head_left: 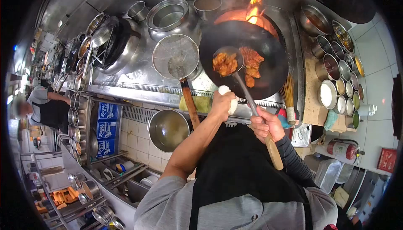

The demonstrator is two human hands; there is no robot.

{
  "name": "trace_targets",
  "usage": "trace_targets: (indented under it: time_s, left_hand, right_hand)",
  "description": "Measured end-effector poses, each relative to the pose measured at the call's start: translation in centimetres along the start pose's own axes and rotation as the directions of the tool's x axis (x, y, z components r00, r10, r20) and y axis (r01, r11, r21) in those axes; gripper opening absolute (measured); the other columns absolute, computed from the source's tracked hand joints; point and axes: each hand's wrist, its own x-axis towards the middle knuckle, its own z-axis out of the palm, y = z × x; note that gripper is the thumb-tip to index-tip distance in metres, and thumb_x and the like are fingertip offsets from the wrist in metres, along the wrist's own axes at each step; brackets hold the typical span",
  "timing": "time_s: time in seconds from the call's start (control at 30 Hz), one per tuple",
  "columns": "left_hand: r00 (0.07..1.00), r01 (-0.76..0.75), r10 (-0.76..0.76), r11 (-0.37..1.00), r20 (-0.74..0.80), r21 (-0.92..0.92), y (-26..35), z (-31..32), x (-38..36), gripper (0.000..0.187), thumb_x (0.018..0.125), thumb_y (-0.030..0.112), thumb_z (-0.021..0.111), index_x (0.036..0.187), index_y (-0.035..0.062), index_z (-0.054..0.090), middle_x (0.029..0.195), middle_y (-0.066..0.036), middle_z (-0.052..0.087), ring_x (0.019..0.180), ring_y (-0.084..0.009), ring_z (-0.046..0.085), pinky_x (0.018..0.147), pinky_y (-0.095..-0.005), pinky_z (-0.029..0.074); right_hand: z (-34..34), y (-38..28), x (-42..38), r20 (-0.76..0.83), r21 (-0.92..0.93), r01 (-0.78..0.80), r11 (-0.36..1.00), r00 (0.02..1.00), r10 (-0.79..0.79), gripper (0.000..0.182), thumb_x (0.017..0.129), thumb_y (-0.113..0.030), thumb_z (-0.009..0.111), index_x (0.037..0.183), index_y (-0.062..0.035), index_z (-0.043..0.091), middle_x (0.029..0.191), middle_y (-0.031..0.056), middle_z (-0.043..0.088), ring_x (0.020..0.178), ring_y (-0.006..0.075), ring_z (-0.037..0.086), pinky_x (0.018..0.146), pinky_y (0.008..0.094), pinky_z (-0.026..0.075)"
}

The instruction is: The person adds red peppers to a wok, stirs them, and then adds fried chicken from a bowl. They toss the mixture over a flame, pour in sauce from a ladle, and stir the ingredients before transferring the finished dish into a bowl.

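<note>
A dark wok (273,79) stands tilted over the burner, and flames (254,7) rise behind its far rim. My left hand (220,106) is closed around a folded white cloth (233,105) at the wok's near-left edge; the wok's handle, if any, is hidden. My right hand (268,124) is wrapped round the long handle of a ladle (247,89), whose grip end is wooden. Reddish-brown pieces of food (225,63) sit in the ladle's bowl, inside the wok. More pieces of the same food lie on the wok's surface just right of the bowl.
A wire-mesh strainer (174,54) with a wooden handle lies left of the wok. Behind it stands a metal pot (168,14). A bamboo brush (289,100) is at the right, near several seasoning containers (328,93). Below the counter edge is a steel pot (169,131). Another person (46,104) stands far left.
</note>
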Motion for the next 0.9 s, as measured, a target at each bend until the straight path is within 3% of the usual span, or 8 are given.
trace_targets:
  time_s: [0.1,0.27,0.37,0.4,0.7,0.77,0.83,0.9]
  left_hand:
    - [0.986,0.158,-0.143,0.968,0.085,-0.194,-1.0,-0.8,0.4,0.009,0.077,0.001,0.060,0.083,0.0037,0.056,0.074,-0.007,0.058,0.061,-0.0195,0.059,0.049,-0.0327,0.048]
    - [0.997,0.071,-0.062,0.948,0.038,-0.310,-0.9,-0.4,-0.9,0.006,0.076,-0.001,0.058,0.076,0.0048,0.057,0.069,-0.003,0.056,0.057,-0.0142,0.055,0.049,-0.0298,0.043]
    - [0.999,0.032,-0.019,0.959,0.047,-0.282,-0.8,-0.5,-1.7,0.006,0.076,-0.002,0.058,0.079,0.0036,0.058,0.070,-0.003,0.057,0.059,-0.0136,0.056,0.051,-0.0286,0.043]
    - [0.994,0.061,-0.036,0.966,0.104,-0.251,-2.0,-1.5,-0.9,0.013,0.078,0.001,0.059,0.090,0.0036,0.055,0.078,-0.007,0.058,0.065,-0.0184,0.058,0.055,-0.0324,0.047]
    - [0.992,0.116,-0.099,0.962,0.079,-0.248,-3.4,-2.6,-0.8,0.015,0.075,0.000,0.060,0.090,0.0018,0.056,0.079,-0.006,0.059,0.066,-0.0171,0.059,0.053,-0.0314,0.047]
    - [0.990,0.125,-0.107,0.966,0.087,-0.227,-3.1,-2.7,-0.5,0.020,0.076,0.000,0.059,0.096,0.0016,0.054,0.082,-0.009,0.059,0.068,-0.0195,0.060,0.053,-0.0321,0.048]
    - [0.989,0.127,-0.103,0.959,0.109,-0.254,-2.3,-2.7,-0.9,0.012,0.072,-0.003,0.062,0.082,0.0014,0.057,0.075,-0.005,0.059,0.063,-0.0153,0.059,0.051,-0.0313,0.046]
    - [0.992,0.125,-0.116,0.963,0.054,-0.239,-2.0,-2.7,-0.9,0.010,0.072,-0.004,0.062,0.080,0.0016,0.058,0.072,-0.005,0.058,0.059,-0.0150,0.058,0.048,-0.0304,0.044]
  right_hand:
    - [0.0,-0.1,0.9,0.012,0.048,-0.062,0.997,0.998,0.062,0.019,0.102,-0.024,0.045,0.116,-0.0156,0.054,0.074,-0.0025,0.047,0.045,0.0020,0.038,0.036,0.0198,0.031]
    - [0.4,-0.4,0.6,0.060,0.106,-0.078,0.991,0.996,0.072,0.019,0.101,-0.023,0.045,0.114,-0.0126,0.054,0.075,-0.0020,0.048,0.044,0.0026,0.039,0.036,0.0212,0.033]
    - [0.5,-0.5,0.3,0.019,0.057,-0.016,0.998,1.000,0.015,0.018,0.101,-0.022,0.045,0.113,-0.0132,0.055,0.074,-0.0018,0.047,0.043,0.0033,0.039,0.035,0.0212,0.033]
    - [0.6,-0.6,0.3,-0.003,0.039,0.015,0.999,1.000,-0.015,0.018,0.101,-0.022,0.046,0.114,-0.0136,0.056,0.073,-0.0018,0.047,0.043,0.0038,0.039,0.035,0.0212,0.032]
    - [2.4,1.1,-1.5,-0.083,-0.273,0.314,0.909,0.934,-0.347,0.033,0.103,-0.022,0.040,0.135,-0.0156,0.046,0.065,-0.0029,0.040,0.036,0.0033,0.032,0.031,0.0213,0.031]
    - [0.4,2.0,-0.3,-0.056,-0.251,0.358,0.899,0.922,-0.383,0.034,0.103,-0.021,0.040,0.137,-0.0162,0.044,0.065,-0.0028,0.040,0.036,0.0036,0.031,0.030,0.0213,0.030]
    - [0.4,2.9,0.9,-0.224,-0.263,0.322,0.909,0.896,-0.382,0.032,0.101,-0.022,0.047,0.132,-0.0189,0.049,0.063,-0.0037,0.038,0.036,0.0041,0.030,0.031,0.0213,0.026]
    - [-0.6,2.5,1.6,-0.116,-0.065,0.289,0.955,0.948,-0.295,0.033,0.101,-0.023,0.045,0.133,-0.0176,0.048,0.064,-0.0040,0.038,0.037,0.0041,0.033,0.032,0.0212,0.029]
